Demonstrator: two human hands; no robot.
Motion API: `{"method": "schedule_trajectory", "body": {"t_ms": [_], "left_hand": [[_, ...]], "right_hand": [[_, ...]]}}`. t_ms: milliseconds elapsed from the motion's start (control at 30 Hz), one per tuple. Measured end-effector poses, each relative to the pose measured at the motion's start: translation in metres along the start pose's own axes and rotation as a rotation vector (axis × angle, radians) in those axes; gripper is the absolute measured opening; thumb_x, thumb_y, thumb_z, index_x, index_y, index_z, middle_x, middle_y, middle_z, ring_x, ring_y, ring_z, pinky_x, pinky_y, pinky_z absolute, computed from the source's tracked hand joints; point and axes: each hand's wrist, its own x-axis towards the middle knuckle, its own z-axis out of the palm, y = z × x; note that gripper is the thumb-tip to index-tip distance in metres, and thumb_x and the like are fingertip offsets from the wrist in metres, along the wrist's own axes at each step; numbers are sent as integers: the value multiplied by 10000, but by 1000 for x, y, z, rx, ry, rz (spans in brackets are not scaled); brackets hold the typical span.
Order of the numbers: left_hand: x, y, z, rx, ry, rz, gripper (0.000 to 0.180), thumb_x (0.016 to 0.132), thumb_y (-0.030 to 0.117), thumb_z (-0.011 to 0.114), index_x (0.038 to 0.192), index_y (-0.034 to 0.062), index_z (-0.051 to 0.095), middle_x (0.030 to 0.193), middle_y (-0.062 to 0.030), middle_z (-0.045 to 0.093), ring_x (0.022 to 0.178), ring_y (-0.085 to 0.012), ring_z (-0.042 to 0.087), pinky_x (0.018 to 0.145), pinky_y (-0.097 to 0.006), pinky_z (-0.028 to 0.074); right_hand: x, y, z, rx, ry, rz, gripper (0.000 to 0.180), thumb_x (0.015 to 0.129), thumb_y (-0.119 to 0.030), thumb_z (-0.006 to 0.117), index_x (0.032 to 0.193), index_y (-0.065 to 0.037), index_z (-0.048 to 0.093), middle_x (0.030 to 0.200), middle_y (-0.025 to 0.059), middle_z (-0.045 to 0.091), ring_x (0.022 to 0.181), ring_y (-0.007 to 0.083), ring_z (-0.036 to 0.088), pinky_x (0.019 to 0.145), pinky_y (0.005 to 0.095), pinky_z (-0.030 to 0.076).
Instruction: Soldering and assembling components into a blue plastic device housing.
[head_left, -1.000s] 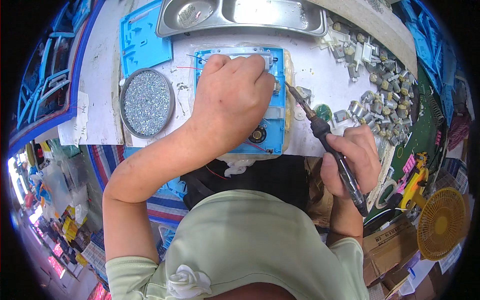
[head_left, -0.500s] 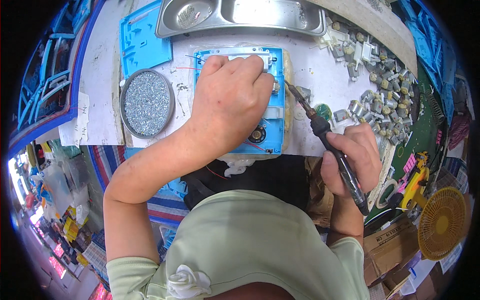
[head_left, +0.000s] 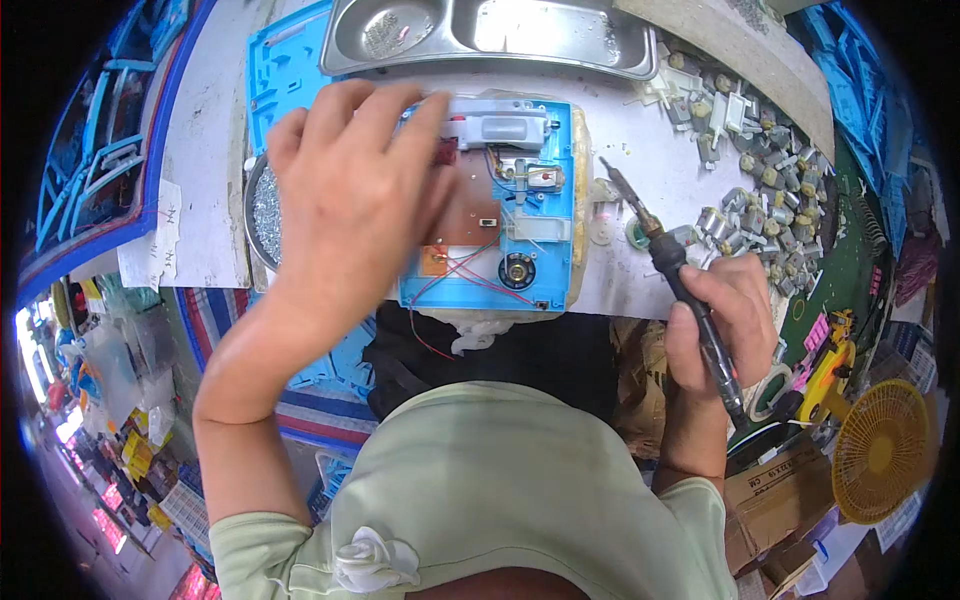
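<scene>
A blue plastic casing [head_left: 552, 289] lies open-side up in the middle of the bench. In it sit a brown circuit board [head_left: 472, 212], a round black speaker [head_left: 517, 270], a small motor [head_left: 544, 178] and thin red wires [head_left: 462, 268]. My left hand [head_left: 350, 190] hovers over the casing's left edge, its fingers stretched and apart, with the thumb side partly hidden. My right hand [head_left: 728, 318], to the right of the casing, is closed around a soldering iron [head_left: 690, 285]. The iron's tip points up and left, apart from the casing.
A round tin [head_left: 252, 235] of small screws stands partly behind my left hand. Beyond it lies another blue plastic panel [head_left: 290, 75]. A metal tray [head_left: 490, 62] sits at the back. Many small motors [head_left: 770, 205] are heaped at right, near a yellow fan [head_left: 880, 450].
My left hand has moved left off the middle of the casing and its fingers have spread, uncovering the board. The soldering iron has moved slightly right and down, away from the casing.
</scene>
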Motion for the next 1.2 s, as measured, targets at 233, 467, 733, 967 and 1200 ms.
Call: {"method": "schedule_trajectory", "body": {"t_ms": [233,467,733,967,1200], "left_hand": [[-10,-20,-4,-214,-16,112,197,779,67,810,958,63,727,908,-68,685,794,-235,668,683,-334,503],[-12,10,29,-1092,70,-502,62,936,12,707,970,-35,685,863,-76,707,659,-106,719,546,-267,632],[-17,10,31,-1262,0,-660,92,916,37,735,982,-26,723,852,-75,721,701,-104,698,621,-250,567],[-23,4,39,-1089,120,-465,123,906,78,737,984,-17,737,848,-118,716,683,-183,701,613,-295,542],[-25,1,37,-1115,83,-498,133,920,99,729,982,-18,740,848,-130,723,706,-193,708,638,-305,552]], "right_hand": [[12,-6,3,34,-14,-2,293,820,-65,742,1097,14,689,763,114,626,645,262,553,609,359,454],[33,-20,53,394,39,360,406,838,10,750,1237,6,674,940,128,717,845,199,693,774,303,545],[79,-14,92,418,-115,260,536,859,83,723,1370,10,579,1157,130,696,1050,182,699,924,313,566],[84,-13,110,448,-79,240,482,825,68,709,1285,-62,659,1056,109,703,923,189,715,822,305,563],[82,-9,109,357,-137,199,531,859,102,725,1360,-13,593,1172,106,681,1029,154,691,909,293,568]]}}
